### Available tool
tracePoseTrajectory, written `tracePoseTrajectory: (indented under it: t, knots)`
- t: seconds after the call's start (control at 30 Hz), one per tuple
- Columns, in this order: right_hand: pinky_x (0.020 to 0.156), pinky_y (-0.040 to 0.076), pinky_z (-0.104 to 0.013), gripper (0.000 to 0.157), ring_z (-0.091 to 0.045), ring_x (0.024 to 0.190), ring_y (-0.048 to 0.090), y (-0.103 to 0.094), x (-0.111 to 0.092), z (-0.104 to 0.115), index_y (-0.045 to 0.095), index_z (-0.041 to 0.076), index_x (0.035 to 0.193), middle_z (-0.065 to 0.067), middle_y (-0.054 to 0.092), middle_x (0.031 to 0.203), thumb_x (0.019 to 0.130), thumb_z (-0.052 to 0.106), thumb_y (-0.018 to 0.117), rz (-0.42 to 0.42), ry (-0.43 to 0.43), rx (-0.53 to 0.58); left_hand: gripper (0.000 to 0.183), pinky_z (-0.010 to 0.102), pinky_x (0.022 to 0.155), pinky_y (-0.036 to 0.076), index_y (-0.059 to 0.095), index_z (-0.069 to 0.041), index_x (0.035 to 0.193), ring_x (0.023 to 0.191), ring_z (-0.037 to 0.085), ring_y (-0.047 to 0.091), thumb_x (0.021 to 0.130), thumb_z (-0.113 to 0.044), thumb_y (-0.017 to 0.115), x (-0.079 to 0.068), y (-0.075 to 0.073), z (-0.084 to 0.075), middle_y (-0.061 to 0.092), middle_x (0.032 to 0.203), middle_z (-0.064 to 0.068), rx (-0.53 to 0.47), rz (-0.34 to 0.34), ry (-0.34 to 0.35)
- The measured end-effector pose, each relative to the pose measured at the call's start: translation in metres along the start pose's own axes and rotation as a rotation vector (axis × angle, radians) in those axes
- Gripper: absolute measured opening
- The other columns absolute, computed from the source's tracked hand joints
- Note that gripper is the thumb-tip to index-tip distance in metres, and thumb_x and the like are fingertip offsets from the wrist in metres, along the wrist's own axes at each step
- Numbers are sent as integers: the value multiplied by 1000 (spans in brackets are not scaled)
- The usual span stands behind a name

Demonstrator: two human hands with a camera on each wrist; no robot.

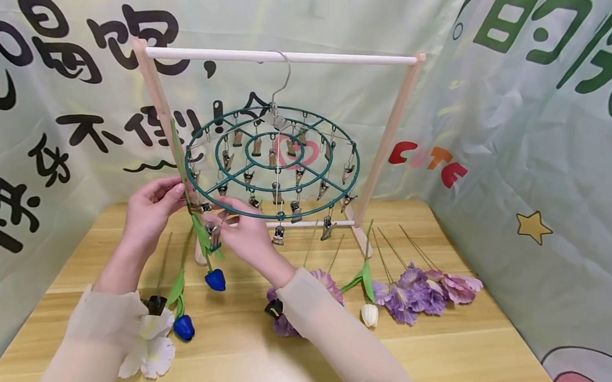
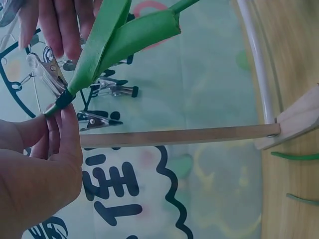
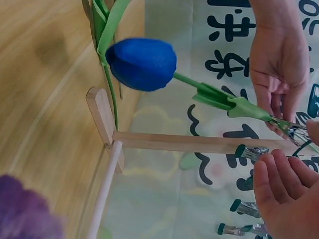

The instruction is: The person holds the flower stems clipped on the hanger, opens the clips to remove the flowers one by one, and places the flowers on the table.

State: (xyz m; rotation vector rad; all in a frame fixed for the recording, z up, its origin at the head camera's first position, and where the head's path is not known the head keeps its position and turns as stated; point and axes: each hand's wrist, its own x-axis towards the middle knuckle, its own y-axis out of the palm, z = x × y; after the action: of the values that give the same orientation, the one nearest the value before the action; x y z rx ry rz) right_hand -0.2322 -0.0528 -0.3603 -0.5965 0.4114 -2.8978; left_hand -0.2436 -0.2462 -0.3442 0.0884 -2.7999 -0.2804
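Observation:
My left hand [image 1: 151, 213] pinches the green stem of an artificial blue tulip [image 1: 215, 280], whose bloom hangs downward. At the left of a round green clip hanger [image 1: 359, 162], a metal clip [image 2: 49, 72] meets the stem just below its leaves, beside my left fingertips. My right hand [image 1: 248, 234] reaches in from the other side, its thumb and fingers at this clip's handles. In the right wrist view, the blue bloom [image 3: 141, 64] points away from both hands, and part of the clip hides behind the right thumb.
The hanger hooks over a white-barred wooden rack [image 1: 395, 114], with several clips dangling. On the table [image 1: 232, 362] lie another blue tulip [image 1: 184, 328], a white flower [image 1: 156, 352], a white tulip [image 1: 369, 315], purple flowers [image 1: 412, 292] and a pink one [image 1: 459, 287]. Printed cloth surrounds the table.

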Motion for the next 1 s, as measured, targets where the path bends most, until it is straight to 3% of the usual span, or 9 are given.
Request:
tracePoseTrajectory:
  t: [0.33, 0.6, 0.73, 0.87, 1.0]
  knots:
    - [72, 56, -22, 26, -4, 80, 66, 7, 4, 1, 77, 17, 108, 8, 71, 89, 98, 41, 73, 33, -22, -33, 14, 20, 86, 59, 70, -3, 113, 91, 9, 73, 99, -6, 68, -13, 3, -6, 74, 98, 0, -17, -6, 15]
    - [72, 53, -21, 41, -3, 79, 64, 8, 2, -2, 74, 17, 123, 9, 73, 97, 103, 50, 62, 73, -3, -113, 11, 20, 84, 60, 72, -5, 109, 88, 9, 73, 99, -3, 69, -20, 4, -12, 74, 96, 1, -27, -29, 43]
    - [68, 54, -23, 37, -6, 78, 65, 8, 3, -1, 74, 17, 114, 8, 72, 93, 104, 50, 60, 69, -44, -72, 11, 20, 83, 60, 71, -4, 109, 88, 9, 73, 98, -2, 69, -21, 4, -13, 74, 96, 1, -42, -27, 45]
    - [62, 52, -24, 38, -7, 73, 64, 7, 3, -1, 74, 18, 107, 9, 69, 81, 102, 53, 61, 72, -22, -21, 11, 19, 82, 60, 70, -4, 108, 87, 9, 73, 98, -1, 68, -22, 3, -14, 74, 96, 1, -52, -27, 42]
    - [62, 55, -23, 37, -7, 69, 66, 8, 2, 0, 77, 14, 112, 6, 70, 78, 101, 48, 66, 80, -4, 68, 10, 19, 83, 60, 70, -5, 108, 88, 8, 73, 99, -2, 67, -22, 3, -14, 74, 97, 0, -52, -30, 33]
